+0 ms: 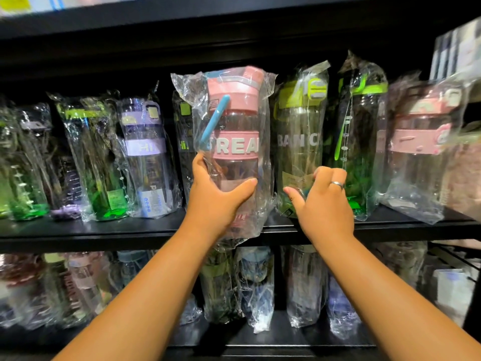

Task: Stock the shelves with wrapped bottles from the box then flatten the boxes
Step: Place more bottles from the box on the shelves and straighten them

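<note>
My left hand (218, 194) grips a pink-lidded bottle (235, 142) in clear plastic wrap, with a blue strap and a pink band. I hold it upright in front of the middle shelf (104, 230), its base at the shelf's front edge. My right hand (324, 199), with a ring on one finger, has its fingers curled against the wrap of a green-lidded bottle (299, 136) standing on the shelf just right of the pink one. Whether it grips that bottle I cannot tell.
Wrapped bottles line the middle shelf: green and purple ones (145, 152) on the left, a green one (359, 131) and a pink one (421, 142) on the right. More wrapped bottles (255, 282) fill the lower shelf. A black shelf board runs overhead.
</note>
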Motion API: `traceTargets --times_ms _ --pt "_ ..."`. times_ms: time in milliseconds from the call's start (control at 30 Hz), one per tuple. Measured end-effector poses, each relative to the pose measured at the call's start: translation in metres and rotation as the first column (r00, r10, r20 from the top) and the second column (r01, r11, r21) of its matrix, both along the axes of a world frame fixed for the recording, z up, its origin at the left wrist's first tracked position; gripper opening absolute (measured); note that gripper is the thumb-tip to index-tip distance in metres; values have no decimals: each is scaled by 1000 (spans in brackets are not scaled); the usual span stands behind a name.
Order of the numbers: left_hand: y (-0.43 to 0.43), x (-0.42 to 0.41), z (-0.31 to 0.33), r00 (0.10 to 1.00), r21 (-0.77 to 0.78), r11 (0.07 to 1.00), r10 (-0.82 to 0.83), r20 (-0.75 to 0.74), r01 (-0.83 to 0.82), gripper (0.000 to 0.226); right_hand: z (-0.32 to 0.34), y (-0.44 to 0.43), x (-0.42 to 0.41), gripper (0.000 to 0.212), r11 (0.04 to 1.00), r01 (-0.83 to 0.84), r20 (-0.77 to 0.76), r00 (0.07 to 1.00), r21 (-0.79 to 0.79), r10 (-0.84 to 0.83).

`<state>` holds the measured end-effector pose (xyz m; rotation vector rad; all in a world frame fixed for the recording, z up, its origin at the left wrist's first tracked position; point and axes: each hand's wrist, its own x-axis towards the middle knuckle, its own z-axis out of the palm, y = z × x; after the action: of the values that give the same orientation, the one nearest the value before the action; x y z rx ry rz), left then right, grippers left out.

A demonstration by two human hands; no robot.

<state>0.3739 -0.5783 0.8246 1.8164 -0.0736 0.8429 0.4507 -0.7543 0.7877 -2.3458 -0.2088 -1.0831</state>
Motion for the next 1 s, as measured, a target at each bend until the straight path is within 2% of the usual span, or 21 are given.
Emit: traceTargets --times_ms 100,333,467,667,800,1000 --pt "3 1 1 1000 0 1000 1 9 -1 107 1 2 3 58 1000 12 -4 1000 -1 -13" --pt "7 0 5 999 -8 1000 18 29 -17 113 2 3 7 52 999 36 -50 998 18 -35" --pt "7 2 4 999 -12 1000 25 30 -25 109 -2 1 5 43 1000 30 -83 996 8 -29" --pt "-2 13 4 999 -14 1000 23 28 -23 113 -11 -1 0 67 998 44 35 998 53 -46" --pt "-10 23 1 999 -16 1000 23 36 -23 117 -16 -1 1 64 999 31 107 994 35 -35" --pt "-15 35 -8 999 14 999 46 23 -46 121 -16 -2 2 59 999 17 68 998 29 -19"
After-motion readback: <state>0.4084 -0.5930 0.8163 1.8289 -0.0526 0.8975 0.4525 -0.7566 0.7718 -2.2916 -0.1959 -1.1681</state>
